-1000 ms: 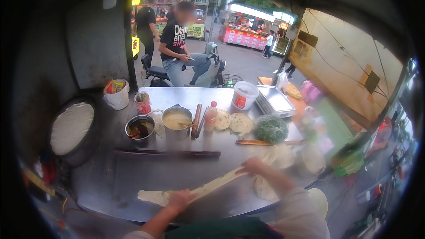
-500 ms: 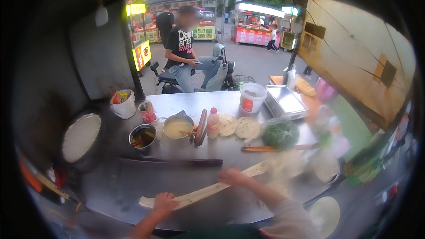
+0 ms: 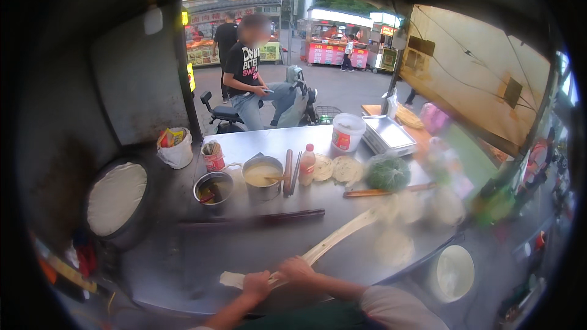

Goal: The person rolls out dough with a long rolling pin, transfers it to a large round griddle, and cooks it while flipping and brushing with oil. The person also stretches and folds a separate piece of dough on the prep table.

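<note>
A long strip of pale dough (image 3: 342,233) runs slantwise over the metal worktop (image 3: 195,256), from the near middle toward the right. My left hand (image 3: 257,285) is closed round the strip by its near end, and a short flap of dough sticks out to its left. Just to the right, my right hand (image 3: 298,270) grips the same strip, the two hands almost touching. Beyond them lies a long dark rolling pin (image 3: 257,219). The strip's far end meets blurred round pieces of dough (image 3: 408,206) on the right.
Behind stand a pot of dark liquid (image 3: 213,189), a pot of pale batter (image 3: 263,174), a sauce bottle (image 3: 307,165), flat dough rounds (image 3: 347,170), bagged greens (image 3: 389,172), a white tub (image 3: 348,133) and a metal tray (image 3: 389,134). A person (image 3: 247,73) sits on a scooter beyond the worktop.
My right hand has come down and left along the strip, close to my left hand, which has shifted right. The strip is bunched between them. The view has turned slightly right.
</note>
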`<state>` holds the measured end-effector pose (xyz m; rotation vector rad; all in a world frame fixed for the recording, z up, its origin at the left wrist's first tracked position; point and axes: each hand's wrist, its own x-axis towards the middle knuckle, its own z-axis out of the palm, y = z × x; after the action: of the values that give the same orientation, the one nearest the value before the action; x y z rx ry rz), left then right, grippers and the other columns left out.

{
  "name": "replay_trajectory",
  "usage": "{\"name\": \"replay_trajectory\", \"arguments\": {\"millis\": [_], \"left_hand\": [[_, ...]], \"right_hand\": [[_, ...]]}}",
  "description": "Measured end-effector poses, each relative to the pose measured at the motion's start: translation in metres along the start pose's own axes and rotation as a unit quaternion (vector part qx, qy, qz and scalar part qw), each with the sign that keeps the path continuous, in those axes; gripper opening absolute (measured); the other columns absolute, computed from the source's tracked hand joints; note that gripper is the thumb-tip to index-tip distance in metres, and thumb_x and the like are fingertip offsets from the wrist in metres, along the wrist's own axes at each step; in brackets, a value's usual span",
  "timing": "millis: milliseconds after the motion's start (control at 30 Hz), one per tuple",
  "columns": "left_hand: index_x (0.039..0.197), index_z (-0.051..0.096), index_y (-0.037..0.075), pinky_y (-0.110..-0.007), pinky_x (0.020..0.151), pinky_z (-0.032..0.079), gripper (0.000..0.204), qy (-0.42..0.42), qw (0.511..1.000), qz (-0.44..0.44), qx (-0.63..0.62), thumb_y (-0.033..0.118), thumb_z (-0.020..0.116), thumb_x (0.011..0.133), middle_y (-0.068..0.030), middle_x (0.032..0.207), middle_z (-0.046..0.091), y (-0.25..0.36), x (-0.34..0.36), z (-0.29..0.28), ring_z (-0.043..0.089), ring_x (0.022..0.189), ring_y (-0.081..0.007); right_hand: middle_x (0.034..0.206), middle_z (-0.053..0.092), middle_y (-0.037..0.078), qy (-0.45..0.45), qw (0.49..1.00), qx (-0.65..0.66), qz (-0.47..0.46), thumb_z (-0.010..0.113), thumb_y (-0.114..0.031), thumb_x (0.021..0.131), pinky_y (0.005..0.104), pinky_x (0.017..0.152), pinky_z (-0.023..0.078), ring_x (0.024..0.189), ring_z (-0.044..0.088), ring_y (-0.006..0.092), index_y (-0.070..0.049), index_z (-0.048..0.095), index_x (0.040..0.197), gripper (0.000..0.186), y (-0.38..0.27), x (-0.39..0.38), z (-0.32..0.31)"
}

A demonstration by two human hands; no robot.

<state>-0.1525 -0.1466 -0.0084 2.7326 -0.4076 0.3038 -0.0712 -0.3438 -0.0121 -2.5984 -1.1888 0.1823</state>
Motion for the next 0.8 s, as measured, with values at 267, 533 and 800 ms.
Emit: {"name": "replay_trajectory", "arguments": {"millis": [267,533,800], "left_hand": [[0.095,0.058,0.006,-0.048,0.073,0.049,0.040,0.121,0.988,0.097,0.008,0.043,0.068,0.085,-0.0142,0.086,0.066,-0.015,-0.017,-0.027,0.066,0.084,-0.0346],[0.104,0.068,0.007,-0.045,0.083,0.051,0.052,-0.204,0.979,-0.002,0.013,0.051,0.074,0.076,-0.0163,0.098,0.070,-0.060,-0.015,-0.054,0.068,0.094,-0.0321],[0.117,0.070,-0.001,-0.038,0.085,0.052,0.062,-0.472,0.841,-0.064,-0.257,0.050,0.072,0.081,-0.0165,0.101,0.071,-0.088,0.012,-0.064,0.068,0.093,-0.0275]], "right_hand": [[0.130,0.058,0.015,0.086,0.987,-0.061,0.120,0.054,-0.050,0.094,0.0494,0.106,0.035,0.124,0.051,0.0327,-0.014,0.062,0.123,0.047,-0.032,-0.010,-0.013],[0.159,0.030,0.019,0.085,0.985,-0.100,0.110,0.047,-0.052,0.097,0.0545,0.120,0.016,0.148,0.025,0.0373,-0.015,0.031,0.155,0.070,-0.043,-0.067,0.002],[0.160,0.025,0.021,0.136,0.986,-0.070,0.059,0.045,-0.058,0.097,0.0581,0.121,0.011,0.147,0.018,0.0493,-0.015,0.031,0.155,0.073,-0.042,-0.063,0.013]]}}
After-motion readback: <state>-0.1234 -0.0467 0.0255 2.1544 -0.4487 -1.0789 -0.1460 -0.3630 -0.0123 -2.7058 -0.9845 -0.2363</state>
